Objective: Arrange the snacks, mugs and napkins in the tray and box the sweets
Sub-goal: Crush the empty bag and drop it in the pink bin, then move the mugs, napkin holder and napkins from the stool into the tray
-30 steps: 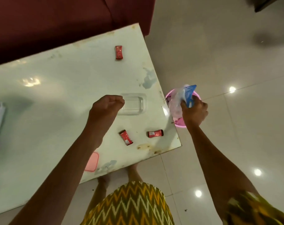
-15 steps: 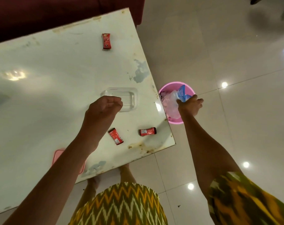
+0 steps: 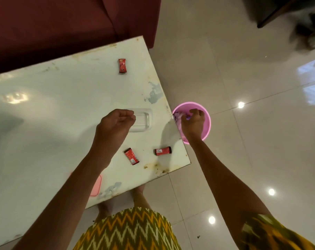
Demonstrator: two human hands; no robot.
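Three red wrapped sweets lie on the white table [image 3: 59,112]: one far off [image 3: 122,65], one near my left wrist [image 3: 131,156], one by the right edge [image 3: 163,151]. A clear plastic box [image 3: 144,120] sits open near that edge. My left hand [image 3: 115,123] hovers just left of the box, fingers curled in, nothing visible in them. My right hand [image 3: 193,123] reaches down into a pink bin [image 3: 207,123] on the floor, fingers closed on a crumpled clear-and-blue plastic wrapper [image 3: 180,117]. A pink lid [image 3: 97,184] lies under my left forearm, partly hidden.
A dark red sofa [image 3: 63,24] stands behind the table. The glossy tiled floor [image 3: 243,159] stretches to the right, with dark furniture [image 3: 272,13] at the top right corner. My feet show under the table's near edge.
My right hand has gone down from above the bin into it, pushing the wrapper inside. My left hand has stayed beside the clear box. The camera has shifted.
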